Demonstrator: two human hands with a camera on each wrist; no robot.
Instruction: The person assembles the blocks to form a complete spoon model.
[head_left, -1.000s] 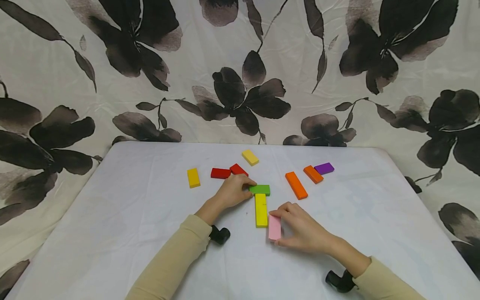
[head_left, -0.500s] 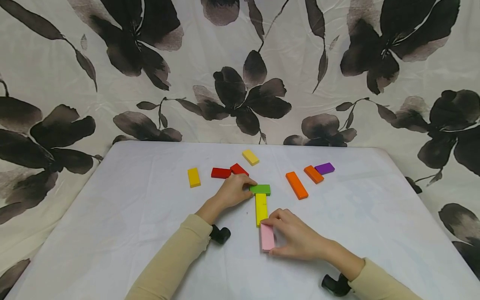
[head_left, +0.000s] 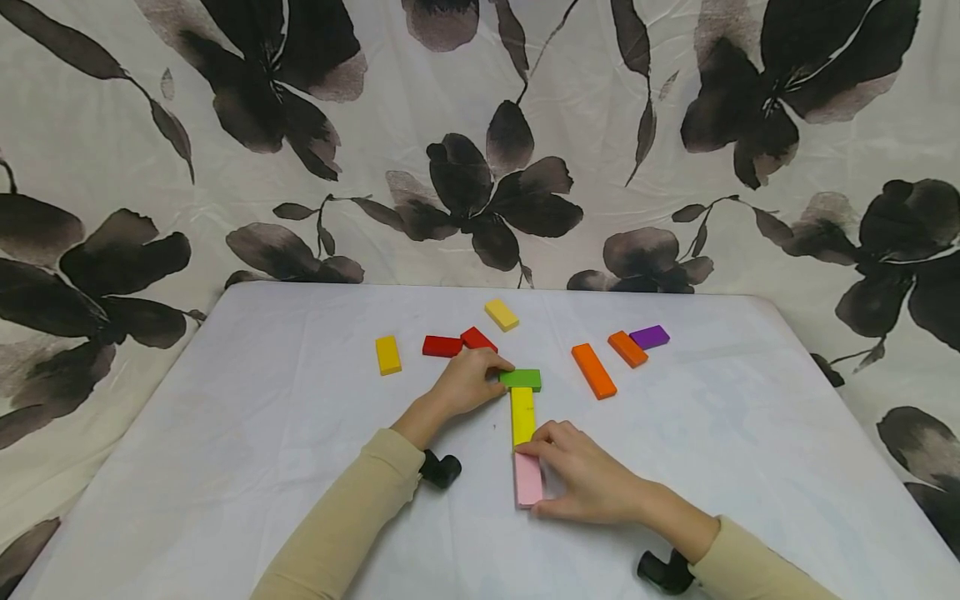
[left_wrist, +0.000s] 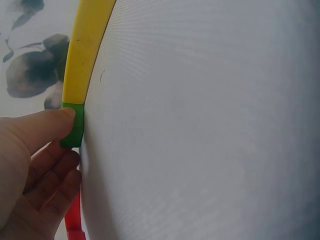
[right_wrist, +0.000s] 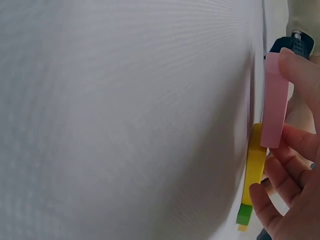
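In the head view my right hand (head_left: 592, 475) grips a pink block (head_left: 528, 481) by its two ends, thumb at the near end and fingers at the far end. The pink block lines up with the near end of a long yellow block (head_left: 522, 417); I cannot tell whether it rests on the table. A green block (head_left: 521, 379) lies crosswise against the yellow block's far end, forming a T. My left hand (head_left: 467, 382) pinches the green block's left end; in the left wrist view the thumb (left_wrist: 47, 127) presses on the green block (left_wrist: 75, 130).
Two red blocks (head_left: 442, 346) lie just beyond my left hand. Short yellow blocks (head_left: 387, 356) sit at the left and at the back. On the right are two orange blocks (head_left: 593, 372) and a purple block (head_left: 648, 337). A white cloth (head_left: 300, 500) covers the table.
My right hand has brought the pink block left and nearer, from beside the yellow block's right edge to its near end. My left hand stays at the green block.
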